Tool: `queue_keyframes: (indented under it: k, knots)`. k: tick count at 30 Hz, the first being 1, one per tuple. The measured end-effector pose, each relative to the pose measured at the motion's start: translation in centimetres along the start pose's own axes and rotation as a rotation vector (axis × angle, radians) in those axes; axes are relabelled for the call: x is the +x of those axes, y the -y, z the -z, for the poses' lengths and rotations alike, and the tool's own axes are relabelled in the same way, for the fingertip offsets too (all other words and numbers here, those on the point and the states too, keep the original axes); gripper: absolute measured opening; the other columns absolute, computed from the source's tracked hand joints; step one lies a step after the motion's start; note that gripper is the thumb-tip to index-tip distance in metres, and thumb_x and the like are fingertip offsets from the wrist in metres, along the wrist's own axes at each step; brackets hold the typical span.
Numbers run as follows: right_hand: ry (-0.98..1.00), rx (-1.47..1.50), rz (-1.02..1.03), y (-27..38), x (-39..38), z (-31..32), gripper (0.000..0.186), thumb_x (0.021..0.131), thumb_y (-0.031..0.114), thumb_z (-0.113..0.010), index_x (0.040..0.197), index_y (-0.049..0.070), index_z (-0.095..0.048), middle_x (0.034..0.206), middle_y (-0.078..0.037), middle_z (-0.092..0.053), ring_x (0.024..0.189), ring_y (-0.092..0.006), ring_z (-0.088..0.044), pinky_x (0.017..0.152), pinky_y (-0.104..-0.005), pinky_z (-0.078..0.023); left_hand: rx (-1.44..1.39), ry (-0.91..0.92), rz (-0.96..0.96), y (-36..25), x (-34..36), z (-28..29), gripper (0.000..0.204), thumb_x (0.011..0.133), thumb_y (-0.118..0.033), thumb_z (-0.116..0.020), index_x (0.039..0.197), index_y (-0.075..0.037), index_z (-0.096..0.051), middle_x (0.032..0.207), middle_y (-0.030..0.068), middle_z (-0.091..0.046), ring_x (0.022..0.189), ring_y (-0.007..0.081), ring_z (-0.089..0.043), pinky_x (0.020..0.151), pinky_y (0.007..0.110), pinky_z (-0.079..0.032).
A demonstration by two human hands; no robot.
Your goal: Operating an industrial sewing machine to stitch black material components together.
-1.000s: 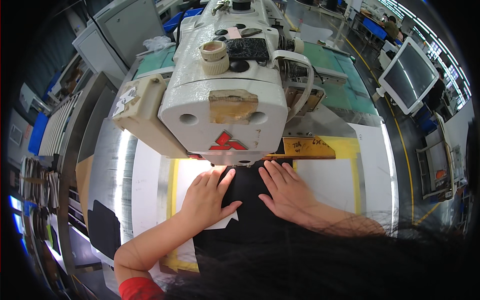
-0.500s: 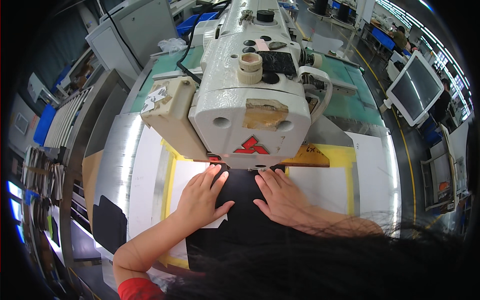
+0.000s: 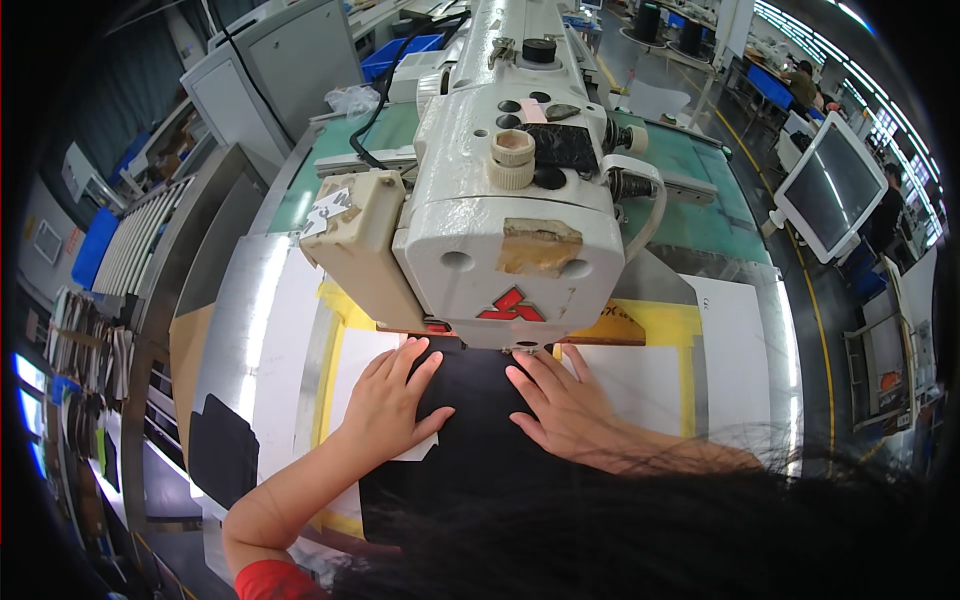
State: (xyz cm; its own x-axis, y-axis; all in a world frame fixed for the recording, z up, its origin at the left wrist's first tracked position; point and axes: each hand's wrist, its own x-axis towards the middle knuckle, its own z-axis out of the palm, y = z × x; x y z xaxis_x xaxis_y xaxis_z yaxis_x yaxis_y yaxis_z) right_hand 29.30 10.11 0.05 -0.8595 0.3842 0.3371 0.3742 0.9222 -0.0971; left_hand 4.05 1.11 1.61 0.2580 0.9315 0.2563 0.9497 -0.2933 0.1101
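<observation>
Centrally, I see black fabric (image 3: 470, 415) running lengthwise toward the sewing-machine head (image 3: 480, 260), between my left hand (image 3: 383, 402) and right hand (image 3: 566, 408), both spread flat, grasping nothing.

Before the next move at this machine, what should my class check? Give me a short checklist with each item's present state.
1. Left hand on the work: ok, fingers spread at the left edge of the black cloth.
2. Right hand on the work: ok, spread at the cloth's right side.
3. Fingers well clear of the machine head: not ok, I'd say; the right fingertips look close to its lower edge.
4. Cloth smooth between the hands: ok, no clear fold shows.
5. Cloth's near end lying flat: cannot tell, dark hair covers it.
6. Black pieces apart from the cloth: ok, they lie off to the left.
</observation>
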Motion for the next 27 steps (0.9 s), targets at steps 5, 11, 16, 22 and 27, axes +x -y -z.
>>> queue_keyframes:
  k: [5, 11, 16, 22, 27]
  knots:
    - [-0.051, -0.034, -0.083, -1.4, -2.5, 0.3, 0.052, 0.086, 0.032, -0.067, 0.125, -0.001, -0.057, 0.132, -0.016, -0.053, 0.127, -0.0304, -0.047, 0.106, -0.0476, -0.036, 0.047, 0.030, -0.037, -1.6, 0.9, 0.2, 0.057, 0.084, -0.039, -0.069, 0.125, -0.002, -0.055, 0.135, 0.0156, -0.051, 0.127, 0.0304, -0.049, 0.108, 0.042, -0.036]
    - [-0.082, -0.011, -0.098, -1.4, -1.9, 0.1, 0.052, 0.083, 0.030, -0.069, 0.123, -0.001, -0.058, 0.133, -0.015, -0.052, 0.126, -0.0298, -0.047, 0.104, -0.0446, -0.038, -0.100, 0.009, -0.200, -5.8, 4.1, -2.4, 0.049, 0.088, -0.034, -0.065, 0.125, -0.002, -0.057, 0.132, 0.0151, -0.054, 0.123, 0.0272, -0.052, 0.103, 0.040, -0.039]
    - [-0.059, 0.013, -0.160, -1.7, -1.4, -0.1, 0.050, 0.082, 0.029, -0.070, 0.121, -0.002, -0.059, 0.134, -0.015, -0.052, 0.126, -0.0287, -0.047, 0.104, -0.0427, -0.038, -0.053, -0.053, -0.143, -6.5, 5.0, -3.7, 0.048, 0.086, -0.029, -0.065, 0.124, -0.001, -0.058, 0.125, 0.0161, -0.057, 0.112, 0.0281, -0.056, 0.091, 0.038, -0.044]
    - [-0.056, 0.012, -0.177, -1.6, -1.3, 0.1, 0.050, 0.081, 0.030, -0.070, 0.119, -0.001, -0.059, 0.131, -0.013, -0.053, 0.119, -0.0271, -0.050, 0.100, -0.0410, -0.040, -0.064, -0.079, -0.153, -6.4, 5.0, -3.8, 0.052, 0.082, -0.031, -0.067, 0.124, -0.001, -0.058, 0.122, 0.0161, -0.058, 0.109, 0.0294, -0.056, 0.089, 0.039, -0.044]
    - [-0.065, 0.025, -0.150, -1.6, -1.3, 0.3, 0.052, 0.080, 0.031, -0.070, 0.119, -0.002, -0.058, 0.126, -0.012, -0.055, 0.116, -0.0259, -0.051, 0.096, -0.0401, -0.041, -0.100, -0.089, -0.173, -6.0, 5.0, -3.7, 0.053, 0.081, -0.030, -0.068, 0.124, -0.001, -0.058, 0.122, 0.0165, -0.058, 0.109, 0.0301, -0.056, 0.090, 0.039, -0.044]
